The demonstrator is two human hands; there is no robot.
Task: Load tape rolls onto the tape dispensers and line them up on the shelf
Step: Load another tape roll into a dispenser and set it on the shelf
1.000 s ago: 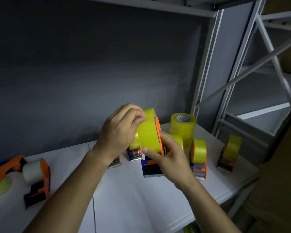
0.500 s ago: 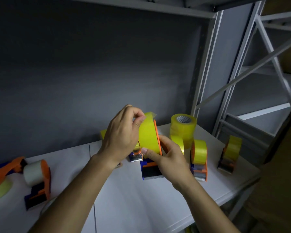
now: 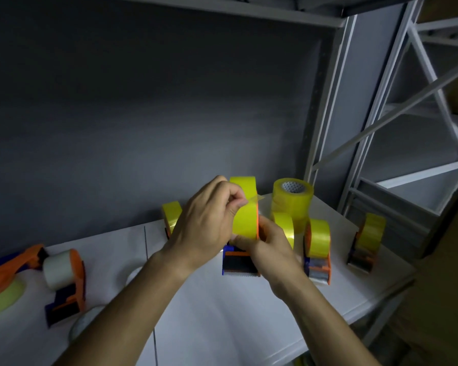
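Left hand (image 3: 209, 223) pinches loose tape end (image 3: 257, 206) off yellow roll (image 3: 245, 207), right hand (image 3: 270, 249) grips its dispenser (image 3: 239, 264) above shelf (image 3: 222, 313).

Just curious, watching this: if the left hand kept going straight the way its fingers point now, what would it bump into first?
The left hand points rightward, pinching the loose tape end. Straight on, it would probably first press into the yellow tape roll on the held dispenser; depth is hard to judge.

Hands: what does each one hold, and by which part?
Left hand pinches the loose tape end of the yellow roll; right hand grips the dispenser under it.
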